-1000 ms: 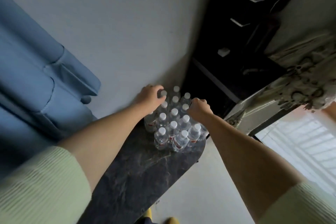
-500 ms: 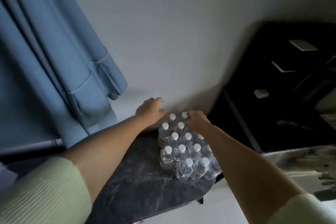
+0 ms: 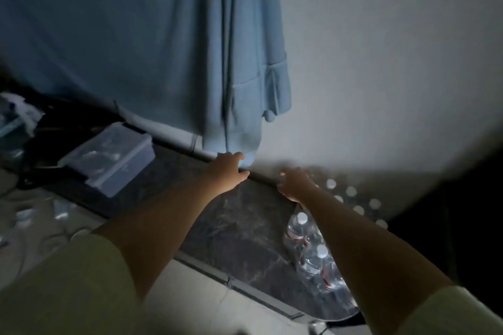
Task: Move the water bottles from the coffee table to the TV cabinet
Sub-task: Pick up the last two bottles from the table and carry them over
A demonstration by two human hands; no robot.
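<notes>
Pale-green sleeves fill the bottom of the frame; past them the water bottles (image 3: 313,250) stand packed upright at lower right on the dark marble surface (image 3: 239,226), partly under the right forearm. At centre, the left hand (image 3: 227,171) and right hand (image 3: 295,185) reach out, fingers loose, gripping nothing. Beyond, a clear plastic box (image 3: 109,158) sits left, a blue curtain (image 3: 163,49) above.

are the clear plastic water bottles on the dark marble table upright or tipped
Upright: the clear plastic water bottles stand on the dark marble table with their white caps pointing up. Those further back are too blurred to tell.
</notes>
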